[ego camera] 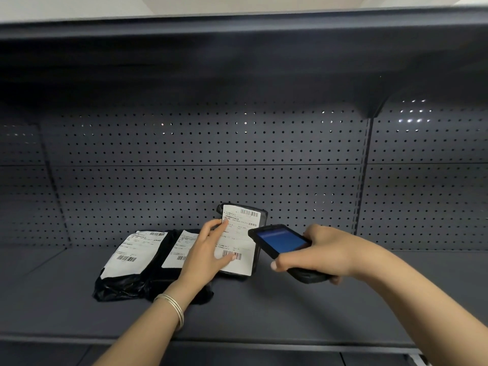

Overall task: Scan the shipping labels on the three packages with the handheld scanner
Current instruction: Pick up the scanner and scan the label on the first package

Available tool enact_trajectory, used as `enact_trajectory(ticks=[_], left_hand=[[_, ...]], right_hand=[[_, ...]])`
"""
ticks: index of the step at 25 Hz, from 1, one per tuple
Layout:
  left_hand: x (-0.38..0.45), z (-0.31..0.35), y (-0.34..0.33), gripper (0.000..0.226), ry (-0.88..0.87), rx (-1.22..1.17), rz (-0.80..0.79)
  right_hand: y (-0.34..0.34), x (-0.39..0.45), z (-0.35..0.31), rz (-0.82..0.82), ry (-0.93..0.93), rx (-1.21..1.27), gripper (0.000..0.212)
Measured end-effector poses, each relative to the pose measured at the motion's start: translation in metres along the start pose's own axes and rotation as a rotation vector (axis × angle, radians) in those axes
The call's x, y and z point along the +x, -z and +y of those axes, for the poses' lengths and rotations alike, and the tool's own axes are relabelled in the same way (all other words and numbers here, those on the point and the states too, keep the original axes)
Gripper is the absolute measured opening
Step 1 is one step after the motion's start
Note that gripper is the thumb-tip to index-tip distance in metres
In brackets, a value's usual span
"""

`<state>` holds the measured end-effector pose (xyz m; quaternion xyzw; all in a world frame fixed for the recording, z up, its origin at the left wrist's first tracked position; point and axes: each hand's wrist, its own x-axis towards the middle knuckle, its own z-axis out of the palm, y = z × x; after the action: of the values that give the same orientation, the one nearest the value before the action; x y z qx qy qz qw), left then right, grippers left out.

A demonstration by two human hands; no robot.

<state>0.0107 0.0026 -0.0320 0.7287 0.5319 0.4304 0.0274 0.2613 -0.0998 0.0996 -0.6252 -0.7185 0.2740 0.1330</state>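
Observation:
Three black plastic packages with white shipping labels lie side by side on a dark grey shelf (303, 307). The left package (124, 262) and the middle package (174, 257) lie flat. The right package (244, 233) is tilted up, label facing me. My left hand (208, 249) holds it, thumb at the label's upper left and fingers on the lower barcode, where a red glow shows. My right hand (319, 252) grips a black handheld scanner (282, 243) with a lit blue screen, its front end right beside that label's right edge.
A perforated dark grey back panel (211, 167) rises behind the packages, with an upright post (365, 180) to the right. Another shelf (237, 48) overhangs above. The shelf's front edge (237, 342) runs across the bottom.

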Motion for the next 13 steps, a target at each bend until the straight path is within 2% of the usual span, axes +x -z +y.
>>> enact_trajectory(ticks=[4,8,11,13], left_hand=[[0.002,-0.001,-0.001,0.078,0.014,-0.041,-0.003],[0.014,0.000,0.002,0.058,0.114,-0.213,0.052],[0.025,-0.008,0.006,0.052,0.258,-0.426,-0.044],[0.029,-0.018,0.004,0.048,0.332,-0.461,-0.143]], right_hand=[[0.001,0.004,0.003,-0.004,0.018,0.023,0.051],[0.003,0.008,0.005,-0.018,0.042,0.035,0.057],[0.003,0.011,0.004,-0.003,0.048,0.044,0.058],[0.002,0.013,0.001,-0.002,0.048,0.035,0.057]])
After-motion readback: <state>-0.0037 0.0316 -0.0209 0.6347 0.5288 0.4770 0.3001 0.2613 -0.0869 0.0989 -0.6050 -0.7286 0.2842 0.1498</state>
